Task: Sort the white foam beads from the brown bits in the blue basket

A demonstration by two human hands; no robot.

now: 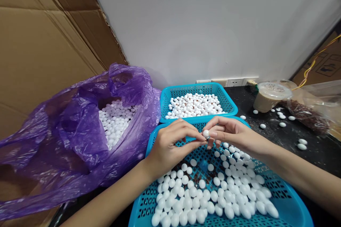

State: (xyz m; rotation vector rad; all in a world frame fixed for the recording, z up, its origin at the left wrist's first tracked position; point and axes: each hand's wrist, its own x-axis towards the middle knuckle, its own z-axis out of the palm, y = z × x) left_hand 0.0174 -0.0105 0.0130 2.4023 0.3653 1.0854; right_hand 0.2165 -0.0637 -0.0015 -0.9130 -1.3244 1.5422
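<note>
Over the large blue basket point(295, 198), my right hand point(229, 131) pinches a small white ball point(206, 133) between thumb and fingers. My left hand point(173, 142) meets it from the left, thumb and forefinger pressed together at the ball's lower side; anything between those fingertips is too small to make out. Many white balls point(191, 216) lie in the basket below, with dark brown bits among them. Just behind stands a smaller blue basket point(231, 108), holding many white balls with reddish-brown bits.
A purple plastic bag point(80, 127) of white balls lies open at the left, beside cardboard point(39, 49). On the black table point(282, 149) at the right are loose balls, a lidded cup point(269, 99) and a bag of brown bits point(309, 115). Sockets point(234, 82) line the wall.
</note>
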